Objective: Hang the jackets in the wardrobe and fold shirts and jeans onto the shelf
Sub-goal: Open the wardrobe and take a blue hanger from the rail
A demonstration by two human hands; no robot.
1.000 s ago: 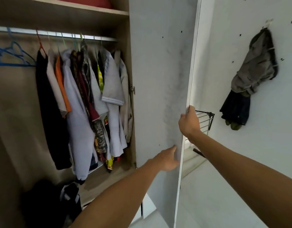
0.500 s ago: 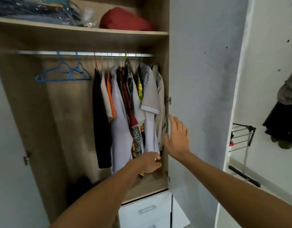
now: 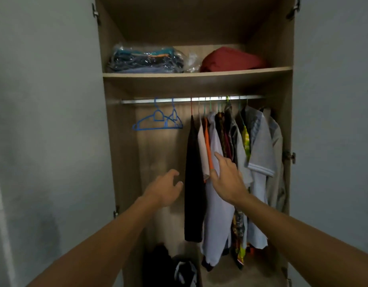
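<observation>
Here, right hand (image 3: 228,179) with fingers spread, resting against the pale lilac hanging shirt (image 3: 217,204); left hand (image 3: 164,189) loosely curled on nothing, in the gap beside the long black garment (image 3: 193,183). Risk, probably: nudging the crowded clothes and slipping one off the silver rail (image 3: 179,99), beside two bare blue plastic hangers (image 3: 158,123). Inside the open brown wooden wardrobe (image 3: 125,162), upper shelf (image 3: 197,74) carrying a clear plastic bag of folded clothes (image 3: 147,60) and a red bundle (image 3: 230,59); no jackets or jeans in hand.
</observation>
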